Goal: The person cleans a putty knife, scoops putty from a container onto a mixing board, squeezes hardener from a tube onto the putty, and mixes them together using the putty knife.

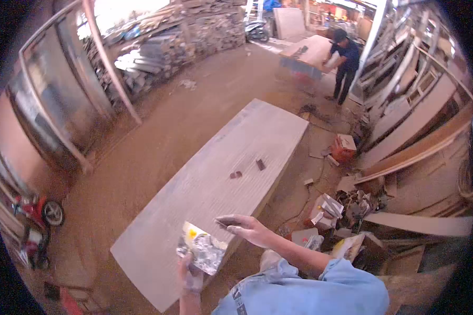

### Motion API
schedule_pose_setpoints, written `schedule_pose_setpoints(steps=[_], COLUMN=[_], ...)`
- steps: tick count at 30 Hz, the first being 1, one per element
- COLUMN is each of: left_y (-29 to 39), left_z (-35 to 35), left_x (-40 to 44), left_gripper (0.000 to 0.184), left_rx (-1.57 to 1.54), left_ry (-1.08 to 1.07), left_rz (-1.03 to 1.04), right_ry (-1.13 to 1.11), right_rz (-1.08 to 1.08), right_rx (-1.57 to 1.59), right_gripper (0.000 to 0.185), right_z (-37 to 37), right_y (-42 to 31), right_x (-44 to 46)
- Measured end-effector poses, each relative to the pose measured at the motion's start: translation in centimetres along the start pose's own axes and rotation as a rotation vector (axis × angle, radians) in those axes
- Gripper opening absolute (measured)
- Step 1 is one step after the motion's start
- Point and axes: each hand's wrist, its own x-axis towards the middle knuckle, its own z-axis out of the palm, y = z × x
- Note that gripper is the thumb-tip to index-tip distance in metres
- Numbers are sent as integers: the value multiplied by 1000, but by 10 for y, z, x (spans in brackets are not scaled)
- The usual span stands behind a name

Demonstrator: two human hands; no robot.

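My left hand [192, 274] is closed on the lower edge of a silvery, crumpled-looking sheet [207, 253] with a pale upper part and a yellow patch. Just right of it, my right hand [249, 231] grips a small dark flat piece [225, 222], whose exact kind I cannot make out. Both hands are over the near half of a long pale board [194, 184] with fine lines along its length. Small dark brown blocks [260, 165] lie on the board, beyond my hands.
Another person [344, 65] stands at a farther table [315, 47]. A red box [343, 148] and cluttered cartons [326, 210] lie to the right. Planks [410, 131] lean along the right side. Stacked timber [194, 34] is at the back, and a red motorbike [39, 212] at left.
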Motion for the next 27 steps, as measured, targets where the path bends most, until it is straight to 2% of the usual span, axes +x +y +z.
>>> schedule_pose_setpoints(steps=[1,3,5,7,10,12,14,15,16,17,18,19,20,21,23,25,26,27], left_y=[-7,-45,-69,-91,-112,-135,-148,-156,-165,-182,-199,-215,-232,-248,-280,-291,-299,-309], left_z=[13,19,47,75,105,151,204,225,234,242,253,267,286,289,286,313,320,327], left_x=[11,55,76,107,138,168,197,210,226,237,246,252,256,266,289,303,315,327], left_gripper=[58,57,55,56,58,57,56,54,53,53,49,45,41,41,43,45,46,47], left_rx=[101,81,-6,38,119,10,57,99,49,52,111,169,116,125,133,139,145,149], left_ry=[-4,27,6,-43,-101,-155,-167,-178,-263,-257,-231,-212,-177,-182,-271,-348,-371,-387], left_rz=[-81,-182,-168,-151,-237,-202,-179,-142,-263,-282,-362,-441,-556,-577,-657,-670,-695,-719], right_ry=[25,-138,-119,-113,-54,-24,-82,-76,144,370,473,489,521,554,537,566,748,764], right_rz=[-19,-149,-131,-253,-239,-234,-80,-74,6,87,31,40,-55,-153,-113,344,206,218], right_rx=[20,-154,-77,-153,-195,-267,-384,-386,-229,-68,54,61,-45,-155,-131,-398,-39,-37], right_gripper=[41,41,40,37,36,35,33,33,34,34,35,35,35,35,35,33,32,32], right_z=[-10,-50,-82,-129,-182,-235,-281,-302,-316,-328,-342,-354,-365,-377,-402,-411,-414,-425], right_y=[-11,10,10,2,-8,-3,29,21,8,-3,-26,-35,-41,-45,-23,-17,-1,4], right_x=[1,27,28,29,26,19,10,6,-1,-9,-13,-18,-22,-26,-43,-57,-61,-62])
